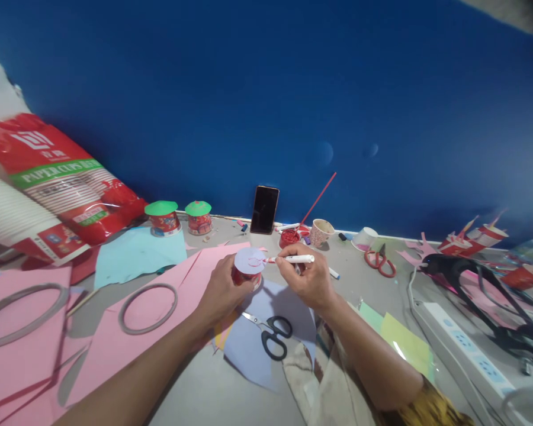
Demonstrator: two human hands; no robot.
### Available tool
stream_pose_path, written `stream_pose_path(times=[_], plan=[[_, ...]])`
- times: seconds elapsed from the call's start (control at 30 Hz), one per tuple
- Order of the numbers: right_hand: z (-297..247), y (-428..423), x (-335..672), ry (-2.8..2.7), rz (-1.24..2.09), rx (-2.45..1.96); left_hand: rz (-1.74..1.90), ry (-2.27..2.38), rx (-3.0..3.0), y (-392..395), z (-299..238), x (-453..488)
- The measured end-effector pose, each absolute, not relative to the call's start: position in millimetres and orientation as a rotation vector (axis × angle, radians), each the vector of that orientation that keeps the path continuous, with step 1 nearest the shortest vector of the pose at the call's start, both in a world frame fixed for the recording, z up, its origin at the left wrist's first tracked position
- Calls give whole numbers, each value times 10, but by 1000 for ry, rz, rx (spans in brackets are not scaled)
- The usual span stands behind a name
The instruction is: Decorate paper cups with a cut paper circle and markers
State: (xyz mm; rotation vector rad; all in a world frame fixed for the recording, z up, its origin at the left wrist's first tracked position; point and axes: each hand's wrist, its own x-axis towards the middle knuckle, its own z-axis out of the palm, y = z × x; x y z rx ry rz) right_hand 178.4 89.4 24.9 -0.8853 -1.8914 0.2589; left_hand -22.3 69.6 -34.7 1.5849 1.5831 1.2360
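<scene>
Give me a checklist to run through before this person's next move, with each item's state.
1. Left hand holding the red cup: ok.
2. Marker gripped in the right hand: ok.
3. Lavender disc on top of the cup: ok; whether glued, cannot tell.
4. Marker tip touching the disc: cannot tell; it is at the right edge.
5. Black-handled scissors clear of both hands: ok, lying on lavender paper.

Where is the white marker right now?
In the head view, the white marker is in the right hand, just right of centre, its tip near the lavender disc.
</scene>
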Motion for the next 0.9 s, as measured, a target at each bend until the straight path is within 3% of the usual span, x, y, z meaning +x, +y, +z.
stream_pose_path(times=[0.9], plan=[[230, 906, 1768, -1905, 255, -848, 1270, 1547, 1521, 695, -330, -215]])
